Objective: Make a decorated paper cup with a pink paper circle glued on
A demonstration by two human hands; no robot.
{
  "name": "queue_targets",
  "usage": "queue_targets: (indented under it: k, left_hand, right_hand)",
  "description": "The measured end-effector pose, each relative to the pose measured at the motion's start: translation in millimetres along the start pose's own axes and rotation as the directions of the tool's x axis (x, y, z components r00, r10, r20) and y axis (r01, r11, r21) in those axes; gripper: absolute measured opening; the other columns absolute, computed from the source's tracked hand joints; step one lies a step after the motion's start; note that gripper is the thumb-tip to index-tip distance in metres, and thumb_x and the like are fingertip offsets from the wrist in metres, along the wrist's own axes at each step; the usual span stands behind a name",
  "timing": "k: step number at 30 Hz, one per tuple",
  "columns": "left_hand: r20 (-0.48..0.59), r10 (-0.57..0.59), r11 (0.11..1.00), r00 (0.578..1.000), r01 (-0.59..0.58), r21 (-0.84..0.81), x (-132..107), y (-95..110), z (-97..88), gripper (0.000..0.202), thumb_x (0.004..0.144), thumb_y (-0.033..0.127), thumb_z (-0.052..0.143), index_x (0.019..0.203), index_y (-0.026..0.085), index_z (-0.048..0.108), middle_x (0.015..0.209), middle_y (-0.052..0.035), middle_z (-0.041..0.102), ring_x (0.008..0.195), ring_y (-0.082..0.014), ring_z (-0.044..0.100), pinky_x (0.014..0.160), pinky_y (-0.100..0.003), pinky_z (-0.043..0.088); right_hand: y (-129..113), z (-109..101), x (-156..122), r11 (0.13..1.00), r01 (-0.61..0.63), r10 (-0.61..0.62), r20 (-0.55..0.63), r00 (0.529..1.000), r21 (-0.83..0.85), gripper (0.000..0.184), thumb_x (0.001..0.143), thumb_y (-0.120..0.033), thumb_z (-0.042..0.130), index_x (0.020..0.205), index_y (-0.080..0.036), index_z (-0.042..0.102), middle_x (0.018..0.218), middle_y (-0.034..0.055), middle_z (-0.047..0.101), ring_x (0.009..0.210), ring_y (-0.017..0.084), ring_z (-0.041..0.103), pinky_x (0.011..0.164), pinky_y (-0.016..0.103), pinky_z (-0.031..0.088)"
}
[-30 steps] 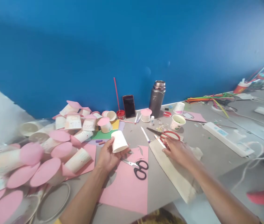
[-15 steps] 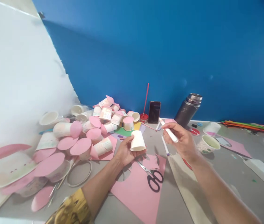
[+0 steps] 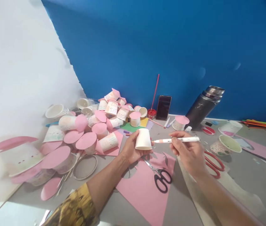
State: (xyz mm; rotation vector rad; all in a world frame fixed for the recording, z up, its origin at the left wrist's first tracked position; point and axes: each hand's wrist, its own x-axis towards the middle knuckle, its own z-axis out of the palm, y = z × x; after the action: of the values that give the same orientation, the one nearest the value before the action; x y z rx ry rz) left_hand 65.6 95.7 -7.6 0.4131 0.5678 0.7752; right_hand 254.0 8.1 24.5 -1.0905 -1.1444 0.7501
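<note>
My left hand point(image 3: 130, 147) holds a plain white paper cup point(image 3: 143, 140) upside down, thumb on its side and fingers beneath. In my right hand point(image 3: 186, 153) is an uncapped white marker point(image 3: 177, 140) with a peach-coloured tip section, its tip pointing left, close to the cup's side. Whether the tip touches the cup I cannot tell. Under the hands lies a cut pink sheet of paper point(image 3: 144, 194), with black-handled scissors point(image 3: 162, 179) resting on it.
Many paper cups with pink paper discs point(image 3: 86, 142) are heaped on the left. A dark flask point(image 3: 204, 105) leans by the blue wall, beside a phone point(image 3: 164, 107). Red-handled scissors point(image 3: 215, 164) and a patterned cup point(image 3: 225, 146) lie at right, with a tape ring point(image 3: 85, 168) at left.
The marker is now uncapped and turned so its tip faces the cup. My right hand has brought it lower and nearer the cup. The view has shifted slightly left.
</note>
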Motion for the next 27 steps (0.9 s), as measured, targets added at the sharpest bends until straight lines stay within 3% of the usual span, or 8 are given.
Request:
queue_targets:
  k: [4,8,13,20,27]
  left_hand:
    - [-0.005,0.009,1.0,1.0,-0.008,0.025,-1,-2,2.0,0.041,0.101,0.044,0.046,0.114,0.009,0.064,0.081,-0.0115,0.07,0.068,-0.0258,0.071,0.057,-0.041,0.062]
    - [-0.058,0.055,0.993,0.997,-0.049,0.106,0,-7,3.6,0.034,0.099,0.039,0.051,0.105,0.009,0.066,0.078,-0.01,0.068,0.066,-0.023,0.068,0.055,-0.038,0.062]
    - [-0.097,0.093,0.983,0.991,-0.076,0.164,4,-10,1.3,0.029,0.097,0.037,0.056,0.105,0.011,0.066,0.081,-0.0093,0.067,0.068,-0.022,0.068,0.054,-0.036,0.061]
    - [-0.068,0.152,0.968,0.986,-0.134,0.212,5,-14,-2.2,0.027,0.088,0.039,0.068,0.098,0.015,0.063,0.074,-0.0043,0.063,0.061,-0.0194,0.065,0.052,-0.033,0.058]
    - [-0.022,0.181,0.957,0.983,-0.171,0.233,6,-16,-2.2,0.038,0.077,0.046,0.078,0.095,0.016,0.062,0.072,-0.0016,0.061,0.059,-0.0174,0.063,0.047,-0.027,0.052]
  right_hand:
    - [-2,3,-10,0.994,0.107,-0.106,0.037,0.994,-0.025,0.02,0.094,-0.039,0.071,0.099,-0.02,0.073,0.074,0.0041,0.074,0.054,0.012,0.062,0.049,0.023,0.051]
    - [16,4,-20,0.993,0.105,-0.105,0.007,0.994,-0.059,0.016,0.095,-0.036,0.07,0.098,-0.021,0.071,0.072,0.0025,0.074,0.055,0.013,0.062,0.051,0.023,0.052]
    - [25,2,-28,0.963,0.154,-0.146,0.053,0.988,-0.219,0.016,0.094,-0.037,0.07,0.095,-0.021,0.07,0.07,0.0021,0.073,0.057,0.015,0.065,0.052,0.024,0.051]
    - [15,1,-26,0.851,0.375,-0.347,0.144,0.927,-0.368,0.002,0.093,-0.025,0.07,0.094,-0.023,0.071,0.077,-0.0013,0.071,0.058,0.011,0.062,0.055,0.021,0.049]
    - [14,4,-24,0.849,0.376,-0.327,0.19,0.926,-0.37,0.003,0.094,-0.025,0.069,0.093,-0.022,0.07,0.076,-0.0012,0.071,0.055,0.011,0.062,0.053,0.022,0.048]
